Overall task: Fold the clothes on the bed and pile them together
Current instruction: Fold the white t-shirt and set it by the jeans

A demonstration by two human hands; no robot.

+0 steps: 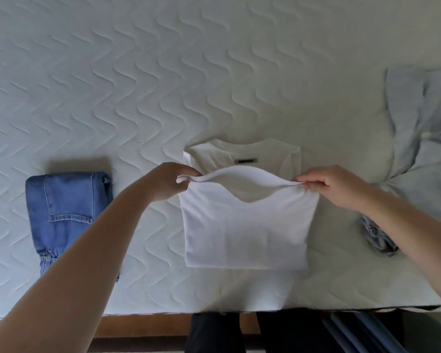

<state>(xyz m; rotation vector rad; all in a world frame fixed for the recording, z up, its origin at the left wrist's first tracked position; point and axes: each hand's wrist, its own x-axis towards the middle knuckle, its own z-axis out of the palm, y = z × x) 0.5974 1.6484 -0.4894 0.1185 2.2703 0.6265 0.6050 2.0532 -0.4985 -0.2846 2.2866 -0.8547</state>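
Head view: left hand and right hand each pinching a corner of the white T-shirt, lower half lifted over collar end. Lying mid-bed, smooth, rectangular. Folded jeans left; crumpled pale-blue garment right.

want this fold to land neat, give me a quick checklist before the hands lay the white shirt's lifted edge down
1. Left hand pinches its corner of the white shirt: ok.
2. Right hand pinches the other corner: ok.
3. Lifted edge taut between the hands: not ok, it sags in the middle.
4. Collar end with the dark label lies flat on the mattress: ok.
5. Landing area free of the crumpled light blue garment: ok, it lies apart to the right.
6. Folded jeans ready as the pile base: ok, apart to the left.
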